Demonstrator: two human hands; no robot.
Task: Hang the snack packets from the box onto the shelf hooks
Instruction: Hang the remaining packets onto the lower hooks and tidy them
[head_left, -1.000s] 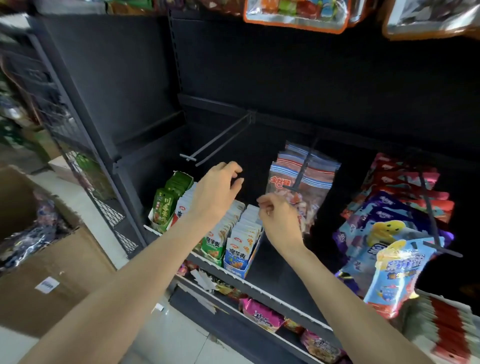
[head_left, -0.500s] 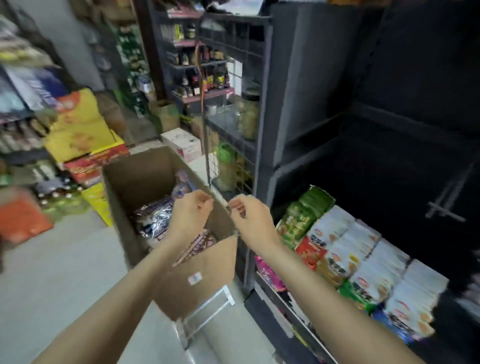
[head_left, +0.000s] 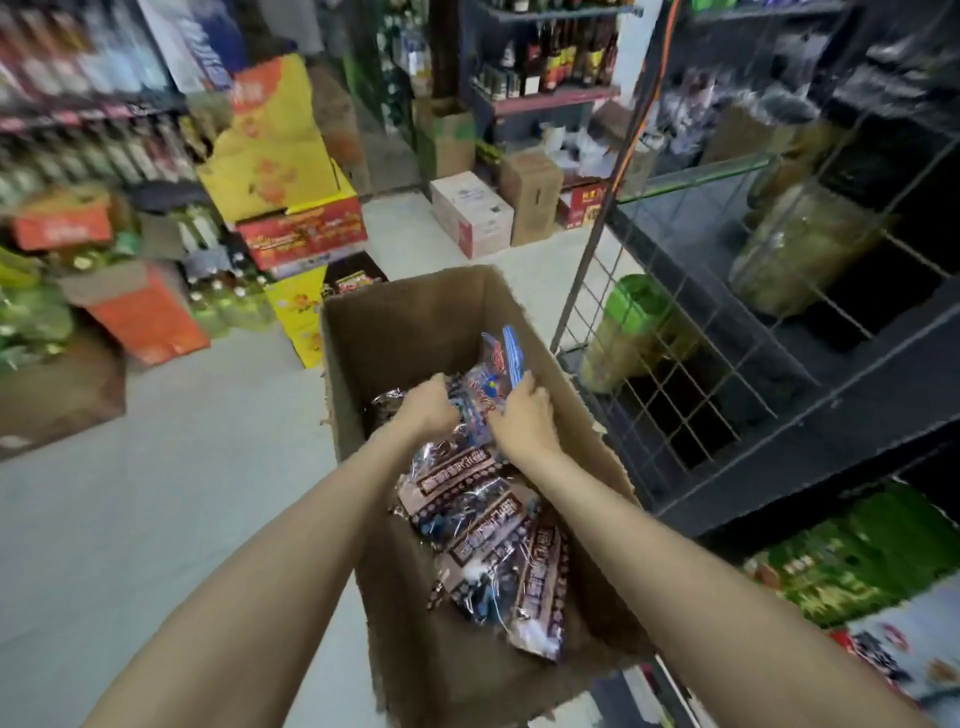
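Fingers of my left hand (head_left: 427, 410) and right hand (head_left: 524, 415) both curl onto the blue-and-red snack packet (head_left: 488, 387) inside the open cardboard box (head_left: 410, 322) on the floor; brown snack packets (head_left: 488, 530) piled below. Wire rack (head_left: 701, 332) just right.

- Pale tiled floor (head_left: 156, 493), open aisle running toward 12 o'clock.
- 10 o'clock: shelves of bottles (head_left: 78, 140), blurred; yellow and red cartons (head_left: 291, 208) stacked in front.
- 12 o'clock: white carton (head_left: 470, 213) and brown carton (head_left: 532, 200) on the floor below a bottle rack (head_left: 545, 62).
- 2 o'clock: black wire-grid rack (head_left: 701, 364) holding large jars (head_left: 800, 249).
- Light dim and even.
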